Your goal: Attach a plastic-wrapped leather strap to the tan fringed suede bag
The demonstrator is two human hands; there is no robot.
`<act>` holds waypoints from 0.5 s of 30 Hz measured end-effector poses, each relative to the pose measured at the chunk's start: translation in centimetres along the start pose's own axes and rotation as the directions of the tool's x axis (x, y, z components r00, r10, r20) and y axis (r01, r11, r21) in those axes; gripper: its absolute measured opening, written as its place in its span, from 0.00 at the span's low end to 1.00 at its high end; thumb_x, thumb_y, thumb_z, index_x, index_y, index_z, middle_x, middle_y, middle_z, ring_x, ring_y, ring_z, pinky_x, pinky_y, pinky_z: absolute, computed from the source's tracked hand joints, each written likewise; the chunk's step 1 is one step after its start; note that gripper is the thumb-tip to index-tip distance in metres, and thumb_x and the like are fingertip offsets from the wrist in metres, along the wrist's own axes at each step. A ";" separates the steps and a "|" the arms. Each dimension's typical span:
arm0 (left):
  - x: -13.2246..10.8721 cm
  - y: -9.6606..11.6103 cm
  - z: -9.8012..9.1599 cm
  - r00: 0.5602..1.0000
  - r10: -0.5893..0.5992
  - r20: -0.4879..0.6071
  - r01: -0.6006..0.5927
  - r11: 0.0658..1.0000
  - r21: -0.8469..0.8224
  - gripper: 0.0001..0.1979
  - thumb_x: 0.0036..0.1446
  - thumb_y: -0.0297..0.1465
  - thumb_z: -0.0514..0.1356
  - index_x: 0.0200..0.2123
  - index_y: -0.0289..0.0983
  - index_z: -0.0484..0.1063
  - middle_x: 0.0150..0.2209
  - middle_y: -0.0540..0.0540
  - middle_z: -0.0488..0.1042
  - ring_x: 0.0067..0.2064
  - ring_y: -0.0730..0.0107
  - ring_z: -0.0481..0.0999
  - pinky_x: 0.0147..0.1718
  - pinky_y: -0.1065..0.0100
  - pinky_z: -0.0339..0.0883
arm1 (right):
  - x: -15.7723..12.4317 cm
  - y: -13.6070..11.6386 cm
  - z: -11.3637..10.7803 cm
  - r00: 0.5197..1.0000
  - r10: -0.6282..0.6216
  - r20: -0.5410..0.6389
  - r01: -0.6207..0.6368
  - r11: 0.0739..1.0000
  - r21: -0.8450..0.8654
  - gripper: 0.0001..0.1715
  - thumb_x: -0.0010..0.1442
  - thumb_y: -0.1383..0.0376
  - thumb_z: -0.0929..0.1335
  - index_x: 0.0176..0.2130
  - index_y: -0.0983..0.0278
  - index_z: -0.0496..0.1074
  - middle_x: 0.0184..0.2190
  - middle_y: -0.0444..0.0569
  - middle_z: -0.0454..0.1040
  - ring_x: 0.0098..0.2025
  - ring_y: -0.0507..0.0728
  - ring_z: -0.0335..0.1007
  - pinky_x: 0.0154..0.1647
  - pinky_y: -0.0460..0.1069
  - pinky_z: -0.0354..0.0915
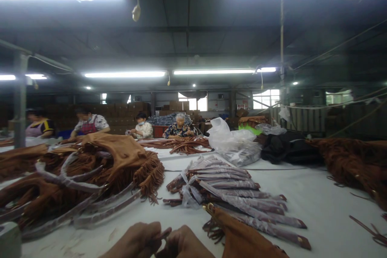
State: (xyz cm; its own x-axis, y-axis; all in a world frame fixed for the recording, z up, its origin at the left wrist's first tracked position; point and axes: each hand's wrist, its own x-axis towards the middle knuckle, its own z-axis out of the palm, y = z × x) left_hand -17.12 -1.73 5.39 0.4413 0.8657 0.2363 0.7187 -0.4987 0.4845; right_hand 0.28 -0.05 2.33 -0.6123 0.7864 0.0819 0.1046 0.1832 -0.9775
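At the bottom edge, my left hand (136,242) and my right hand (186,244) are closed and close together. Between their fingertips shows the end of a small brown leather strip (164,234); the rest of it is hidden. Just right of my right hand lies a brown suede bag (244,236) with a gold ring and some fringe, partly cut off by the frame. Behind it a bundle of plastic-wrapped leather straps (232,187) is tied with clear plastic. To the left, a pile of fringed brown suede bags (117,157) lies with wrapped handles.
White plastic bags (232,143) and a black cloth heap (290,149) sit farther back on the white table (302,189). More fringed brown suede (356,165) covers the right side. Several co-workers sit across the table, beside loose brown straps (184,145). A metal post (20,100) stands at left.
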 end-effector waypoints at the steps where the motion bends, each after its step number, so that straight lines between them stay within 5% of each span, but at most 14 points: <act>1: 0.2 0.5 -0.7 0.999 0.012 0.043 -0.015 0.997 0.070 0.20 0.57 0.46 0.47 0.24 0.36 0.63 0.24 0.50 0.63 0.27 0.73 0.59 0.27 0.73 0.52 | 0.0 0.2 0.0 1.000 -0.008 0.015 0.008 1.000 -0.013 0.16 0.36 0.62 0.71 0.15 0.68 0.62 0.14 0.38 0.55 0.20 0.44 0.47 0.21 0.43 0.43; 5: 1.8 2.3 -3.3 0.967 0.051 0.250 -0.101 0.976 0.195 0.12 0.53 0.36 0.51 0.23 0.36 0.64 0.20 0.52 0.59 0.23 0.76 0.56 0.20 0.73 0.44 | 0.2 0.8 -0.3 0.999 -0.020 -0.030 0.020 1.000 -0.002 0.13 0.35 0.63 0.72 0.20 0.67 0.66 0.15 0.38 0.58 0.21 0.45 0.50 0.22 0.43 0.46; 8: 3.6 3.1 -3.7 0.955 0.078 0.286 -0.114 0.987 0.110 0.09 0.50 0.32 0.53 0.21 0.35 0.63 0.19 0.53 0.57 0.23 0.76 0.55 0.20 0.74 0.43 | 0.0 0.6 -0.8 0.997 -0.026 -0.067 0.030 0.997 0.070 0.17 0.32 0.62 0.74 0.21 0.67 0.65 0.16 0.39 0.60 0.21 0.45 0.52 0.22 0.43 0.48; 12: 4.7 1.5 -1.4 0.963 0.047 0.264 0.026 0.963 -0.269 0.11 0.47 0.35 0.56 0.19 0.35 0.59 0.19 0.54 0.54 0.23 0.78 0.53 0.21 0.74 0.45 | -0.2 0.3 -0.8 0.992 -0.037 -0.117 0.062 0.974 0.218 0.24 0.34 0.53 0.73 0.24 0.68 0.65 0.18 0.40 0.61 0.20 0.45 0.53 0.22 0.43 0.49; 15: 4.2 -1.7 1.3 0.989 0.060 0.133 0.017 0.858 -0.513 0.23 0.44 0.48 0.58 0.18 0.35 0.55 0.18 0.53 0.52 0.23 0.77 0.52 0.22 0.73 0.48 | 0.5 1.5 0.2 0.968 0.003 -0.251 0.041 0.985 0.170 0.27 0.37 0.48 0.71 0.25 0.67 0.65 0.17 0.40 0.60 0.20 0.46 0.53 0.21 0.43 0.49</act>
State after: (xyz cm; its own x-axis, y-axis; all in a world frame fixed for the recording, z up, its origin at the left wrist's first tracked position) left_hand -15.76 2.66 4.49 0.5511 0.8208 0.1506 0.3488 -0.3905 0.8520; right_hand -0.07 0.47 0.90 -0.3956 0.9098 0.1255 -0.0554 0.1128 -0.9921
